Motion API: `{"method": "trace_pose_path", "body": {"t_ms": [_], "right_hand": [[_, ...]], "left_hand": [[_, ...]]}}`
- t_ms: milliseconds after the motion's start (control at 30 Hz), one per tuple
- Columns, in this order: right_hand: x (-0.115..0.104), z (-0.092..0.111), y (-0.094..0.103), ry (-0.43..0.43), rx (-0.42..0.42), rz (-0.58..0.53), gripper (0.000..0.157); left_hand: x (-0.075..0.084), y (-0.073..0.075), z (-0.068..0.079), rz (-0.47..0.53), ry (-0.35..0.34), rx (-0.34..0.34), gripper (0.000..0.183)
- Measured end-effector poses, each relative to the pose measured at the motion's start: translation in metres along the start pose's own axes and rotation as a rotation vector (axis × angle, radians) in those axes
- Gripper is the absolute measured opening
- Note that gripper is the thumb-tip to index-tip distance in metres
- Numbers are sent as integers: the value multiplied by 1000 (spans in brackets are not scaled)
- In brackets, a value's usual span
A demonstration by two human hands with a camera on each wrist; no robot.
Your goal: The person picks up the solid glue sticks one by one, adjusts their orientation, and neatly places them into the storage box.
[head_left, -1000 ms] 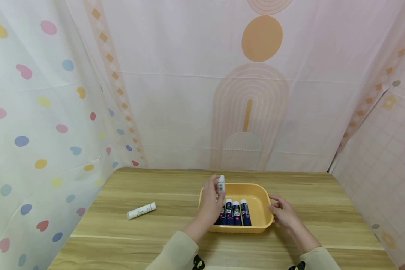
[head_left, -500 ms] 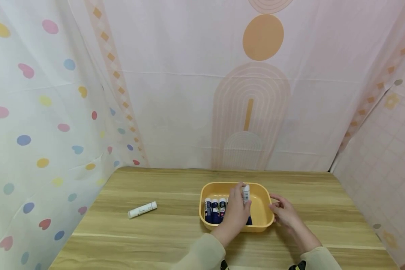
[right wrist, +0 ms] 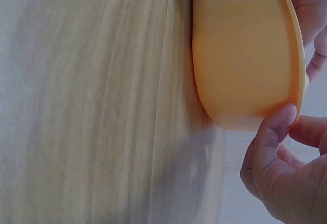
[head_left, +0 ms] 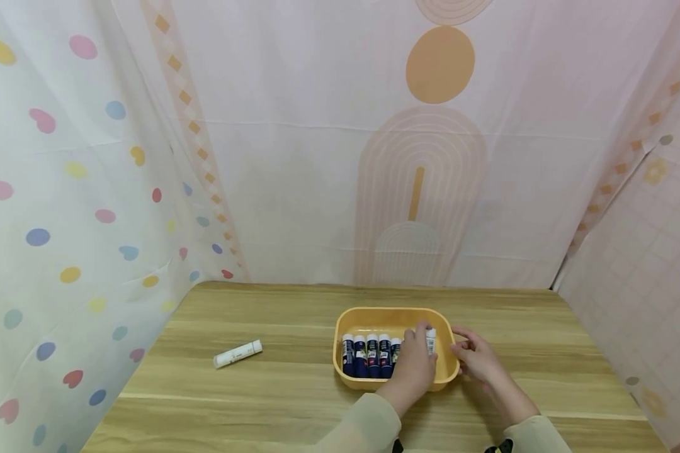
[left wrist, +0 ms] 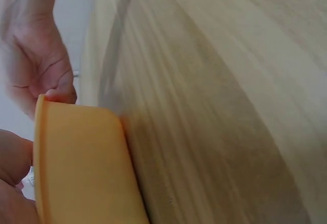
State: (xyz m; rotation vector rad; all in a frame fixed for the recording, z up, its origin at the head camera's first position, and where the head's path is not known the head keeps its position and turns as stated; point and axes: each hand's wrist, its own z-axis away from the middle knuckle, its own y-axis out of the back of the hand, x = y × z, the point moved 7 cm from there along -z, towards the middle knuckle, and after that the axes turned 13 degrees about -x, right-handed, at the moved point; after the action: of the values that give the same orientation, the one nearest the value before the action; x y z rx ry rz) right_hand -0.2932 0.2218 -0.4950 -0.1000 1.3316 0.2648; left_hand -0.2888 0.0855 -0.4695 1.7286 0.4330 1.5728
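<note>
My left hand [head_left: 415, 365] holds a white glue stick [head_left: 430, 340] upright inside the right part of a yellow plastic basket [head_left: 393, 310]. To its left, several blue glue sticks [head_left: 373, 357] with white caps lean in a row in the basket; the hand hides some of that row. My right hand [head_left: 478, 358] pinches the basket's right end, with the thumb [right wrist: 278, 119] against the outer wall and a finger over the rim in the right wrist view. Another white glue stick [head_left: 237, 353] lies on the table to the left.
The wood-grain table [head_left: 283, 415] carries the basket right of its middle. Patterned curtains [head_left: 294, 189] hang behind and on both sides of the table.
My left hand has moved right and down with the white glue stick, from the basket's left part into its right part. My right hand stays at the basket's right end.
</note>
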Motion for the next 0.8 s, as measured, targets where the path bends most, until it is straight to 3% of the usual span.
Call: {"method": "trace_pose_path", "body": {"t_ms": [133, 267, 367, 533, 800], "right_hand": [[0, 0, -1, 11, -11, -7, 45], [-1, -2, -1, 24, -22, -3, 45], [-2, -1, -1, 27, -26, 0, 44], [0, 0, -2, 16, -8, 5, 45], [3, 0, 1, -2, 10, 13, 45]], "left_hand": [[0, -1, 0, -113, 49, -2, 48], [0, 1, -2, -330, 88, 41, 49], [-3, 3, -5, -437, 131, 62, 50], [-11, 2, -8, -495, 186, 26, 53], [-14, -2, -12, -601, 204, -34, 51]]}}
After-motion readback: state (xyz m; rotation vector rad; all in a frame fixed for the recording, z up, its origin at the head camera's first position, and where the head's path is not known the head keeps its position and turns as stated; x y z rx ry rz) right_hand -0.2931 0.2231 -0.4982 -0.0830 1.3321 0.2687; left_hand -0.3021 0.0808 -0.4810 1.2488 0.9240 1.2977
